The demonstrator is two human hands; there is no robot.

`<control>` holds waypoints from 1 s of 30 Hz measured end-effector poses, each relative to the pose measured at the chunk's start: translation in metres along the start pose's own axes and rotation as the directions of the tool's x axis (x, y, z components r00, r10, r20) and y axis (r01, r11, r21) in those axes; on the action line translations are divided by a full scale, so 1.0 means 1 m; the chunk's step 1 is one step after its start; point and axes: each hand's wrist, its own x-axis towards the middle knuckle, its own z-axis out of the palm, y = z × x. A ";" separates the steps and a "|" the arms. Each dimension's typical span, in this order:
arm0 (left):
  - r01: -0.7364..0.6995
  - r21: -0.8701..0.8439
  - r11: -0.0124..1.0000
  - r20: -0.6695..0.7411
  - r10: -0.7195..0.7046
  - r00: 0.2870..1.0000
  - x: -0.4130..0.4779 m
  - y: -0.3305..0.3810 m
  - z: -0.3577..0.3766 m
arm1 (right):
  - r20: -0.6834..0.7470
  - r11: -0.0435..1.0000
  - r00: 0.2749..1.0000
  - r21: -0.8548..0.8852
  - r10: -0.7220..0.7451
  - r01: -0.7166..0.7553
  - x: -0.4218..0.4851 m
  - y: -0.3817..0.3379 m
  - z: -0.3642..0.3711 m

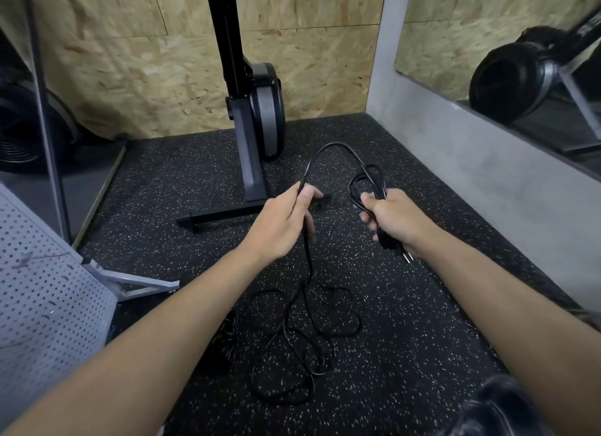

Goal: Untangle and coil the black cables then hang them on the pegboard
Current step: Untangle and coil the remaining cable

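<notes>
My left hand: fingers curled round the black cable, frame centre.
My right hand: gripping its small coil.
Floor tangle: lower centre.
Pegboard: lower left.

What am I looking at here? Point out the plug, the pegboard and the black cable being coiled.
plug (393, 248): head view, on its black body under the right hand (395, 218).
pegboard (42, 289): head view, on its perforated grey face.
black cable (379, 185): head view, on the coiled loops above the right hand.

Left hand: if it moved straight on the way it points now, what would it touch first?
Probably the exercise machine's floor bar, which lies just ahead of the left hand; depth is unclear, so the hand might pass above it.
</notes>
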 end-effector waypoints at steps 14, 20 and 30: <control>-0.040 -0.041 0.998 -0.187 0.032 0.982 0.005 0.029 -0.003 | 0.272 0.986 0.961 0.167 -0.046 0.000 -0.011 -0.003 0.015; 0.066 -0.184 0.981 -0.071 -0.080 0.994 0.010 0.028 -0.002 | 0.194 0.922 0.973 0.384 -0.126 0.043 -0.015 -0.007 0.025; 0.157 0.075 0.985 0.046 -0.161 0.986 0.007 0.028 0.007 | 0.125 0.921 0.964 0.345 -0.235 0.180 -0.022 -0.010 0.027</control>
